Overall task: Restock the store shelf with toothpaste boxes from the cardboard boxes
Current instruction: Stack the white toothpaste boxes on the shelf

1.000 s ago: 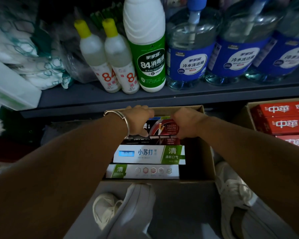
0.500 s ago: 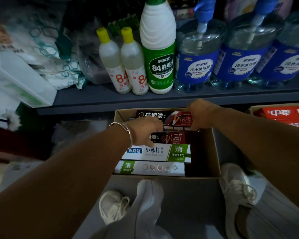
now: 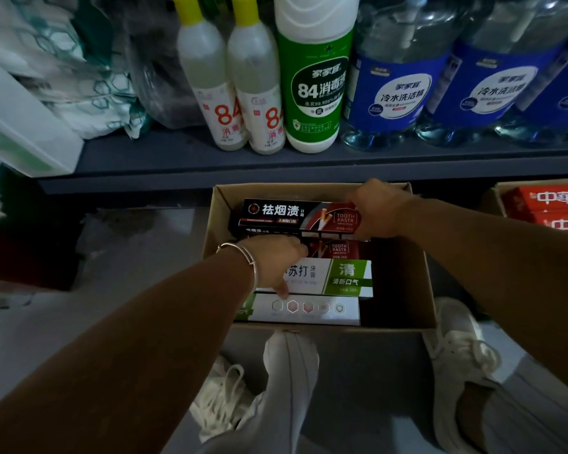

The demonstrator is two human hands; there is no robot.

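Now both hands are down inside the open brown cardboard box (image 3: 404, 280) that stands on the floor under the dark grey metal shelf (image 3: 276, 165). The right hand (image 3: 379, 209) has its fingers curled around the right end of the top black-and-red toothpaste box (image 3: 295, 213), which lies on more boxes of the same kind at the far side of the carton. I think it grips there to lift the box out by its end. The left hand (image 3: 281, 257) rests with fingers bent on the white-and-green toothpaste box (image 3: 338, 276), thumb pointing down to the white toothpaste box with hexagon marks (image 3: 309, 308) in front; whether it really grips I cannot tell, perhaps it only steadies the pile. The shelf above holds two yellow-capped disinfectant bottles (image 3: 230, 93), a green-labelled white bottle (image 3: 315, 90) and blue-labelled clear detergent jugs (image 3: 404, 86). At the right edge, another carton holds red toothpaste boxes (image 3: 551, 204).
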